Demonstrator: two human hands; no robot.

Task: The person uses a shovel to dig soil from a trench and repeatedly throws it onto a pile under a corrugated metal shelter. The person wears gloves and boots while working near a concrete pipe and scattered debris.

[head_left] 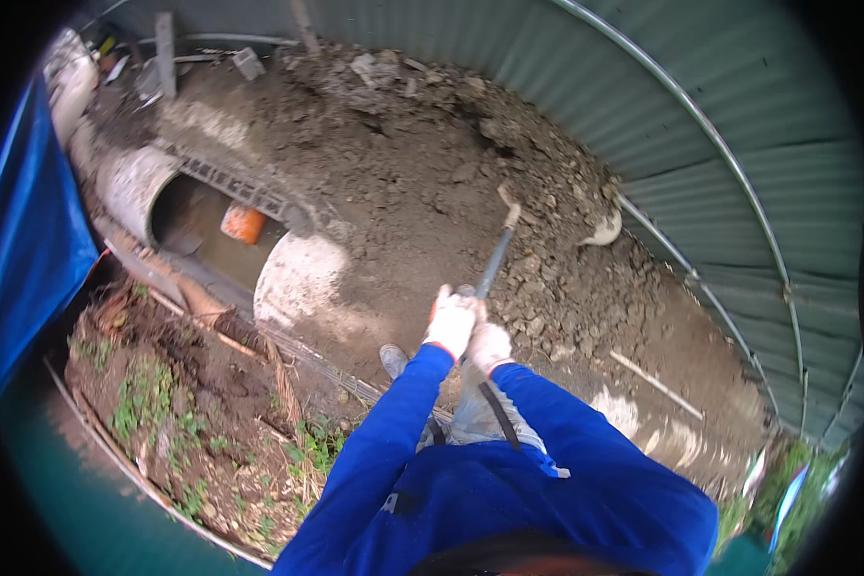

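Observation:
Both my hands wear whitish work gloves and are closed round the dark shaft of a long-handled digging tool (494, 264), held out in front of me. My left hand (450, 321) grips it slightly farther up the shaft, and my right hand (489, 344) is close behind, beside it. The tool slants away and a little right. Its muddy, light brown head (511, 205) is over the loose soil; its exact shape is too small to tell, and I cannot tell whether it touches the ground. Clods and stones (538, 278) lie right of the shaft.
Left of me, a concrete pipe (300, 274) has an open gap with muddy water and an orange object (244, 223). A corrugated metal fence (739, 192) with pipe rails curves along the right. A pale stick (657, 384) lies at right; a blue tarp (34, 230) hangs far left.

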